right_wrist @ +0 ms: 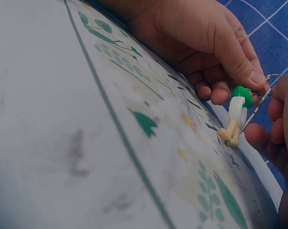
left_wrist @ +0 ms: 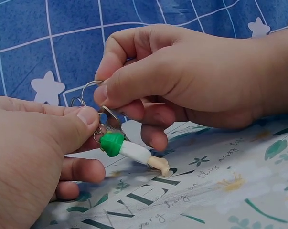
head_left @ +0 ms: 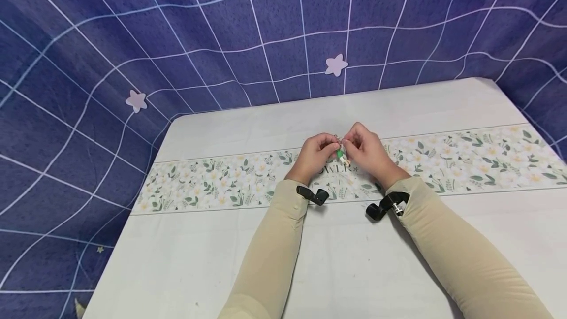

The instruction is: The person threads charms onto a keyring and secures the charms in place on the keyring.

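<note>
A keychain with a small figure (left_wrist: 134, 151), green at the top, white in the middle and beige at the legs, hangs head-up and tilted between the two hands. My left hand (head_left: 316, 154) pinches the keychain's metal links between thumb and index finger, just above the green part. My right hand (head_left: 367, 149) pinches a thin metal split ring (left_wrist: 90, 83) with thumb and forefinger. Below that ring hangs a flat metal piece that looks like a key (right_wrist: 256, 112), partly covered by the right fingers. How ring and links join is hidden by the fingertips.
Under the hands lies a white tablecloth (head_left: 212, 260) with a flowered band (head_left: 230, 181) and printed lettering. A blue curtain (head_left: 266, 23) with white grid lines and stars stands behind the table and along its sides. Black camera mounts (head_left: 313, 195) sit on both wrists.
</note>
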Demonstrator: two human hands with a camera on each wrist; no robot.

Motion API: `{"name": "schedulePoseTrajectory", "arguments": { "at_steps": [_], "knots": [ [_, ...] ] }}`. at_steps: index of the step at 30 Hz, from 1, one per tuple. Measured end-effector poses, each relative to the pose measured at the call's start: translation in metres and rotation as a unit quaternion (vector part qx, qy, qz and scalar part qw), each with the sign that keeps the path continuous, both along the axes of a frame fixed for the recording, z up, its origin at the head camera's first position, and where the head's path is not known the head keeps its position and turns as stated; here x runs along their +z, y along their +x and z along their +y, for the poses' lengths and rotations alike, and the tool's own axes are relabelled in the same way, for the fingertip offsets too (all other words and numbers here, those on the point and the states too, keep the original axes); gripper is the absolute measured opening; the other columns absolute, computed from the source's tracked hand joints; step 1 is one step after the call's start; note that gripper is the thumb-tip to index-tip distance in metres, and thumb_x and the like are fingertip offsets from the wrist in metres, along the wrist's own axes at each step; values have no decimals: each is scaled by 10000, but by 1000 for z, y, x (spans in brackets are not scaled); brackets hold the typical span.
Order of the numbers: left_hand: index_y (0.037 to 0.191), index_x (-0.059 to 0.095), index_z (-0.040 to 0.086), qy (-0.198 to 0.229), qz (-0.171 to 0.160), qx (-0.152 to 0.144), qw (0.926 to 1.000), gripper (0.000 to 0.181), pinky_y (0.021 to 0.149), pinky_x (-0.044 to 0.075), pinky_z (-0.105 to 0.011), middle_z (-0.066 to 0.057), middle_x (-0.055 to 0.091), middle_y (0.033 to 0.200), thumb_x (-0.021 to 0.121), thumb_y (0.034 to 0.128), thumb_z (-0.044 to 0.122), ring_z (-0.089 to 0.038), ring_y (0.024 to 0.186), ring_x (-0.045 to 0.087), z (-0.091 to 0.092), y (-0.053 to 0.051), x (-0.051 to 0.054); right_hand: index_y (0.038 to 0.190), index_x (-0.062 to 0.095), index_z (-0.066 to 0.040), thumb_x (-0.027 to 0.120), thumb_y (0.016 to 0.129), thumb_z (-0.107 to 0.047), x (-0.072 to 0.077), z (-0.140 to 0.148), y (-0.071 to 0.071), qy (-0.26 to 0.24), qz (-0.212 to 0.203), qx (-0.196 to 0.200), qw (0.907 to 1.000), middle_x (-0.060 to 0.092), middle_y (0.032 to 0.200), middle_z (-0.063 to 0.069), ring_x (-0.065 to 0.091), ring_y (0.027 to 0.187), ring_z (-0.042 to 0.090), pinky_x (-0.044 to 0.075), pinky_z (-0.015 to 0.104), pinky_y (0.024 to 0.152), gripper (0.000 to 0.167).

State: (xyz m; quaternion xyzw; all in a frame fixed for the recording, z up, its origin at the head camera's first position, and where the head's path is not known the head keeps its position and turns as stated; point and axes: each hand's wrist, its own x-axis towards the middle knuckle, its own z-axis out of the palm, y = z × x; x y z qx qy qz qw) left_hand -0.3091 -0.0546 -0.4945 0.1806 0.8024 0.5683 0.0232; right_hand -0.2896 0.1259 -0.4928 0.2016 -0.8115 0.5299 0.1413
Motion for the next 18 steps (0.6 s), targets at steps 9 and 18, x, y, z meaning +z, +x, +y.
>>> {"name": "schedulePoseTrajectory", "arguments": {
  "at_steps": [9,18],
  "knots": [
    [981,670,45,35,87,-53,9999,81,652,463,-235,-29,625,792,651,996,123,-125,684,571,-2,1,-1,969,553,-42,561,982,-82,0,1,1,978,967,-33,9905,620,705,15,492,570,105,410,270,516,42],
    [986,688,34,273,133,-19,9995,80,608,444,-236,-39,624,754,676,979,113,-134,642,556,-3,-2,-2,931,543,-92,612,949,-34,3,0,1,1601,1419,-180,9767,593,712,12,497,591,154,431,332,547,93]
  ]
}}
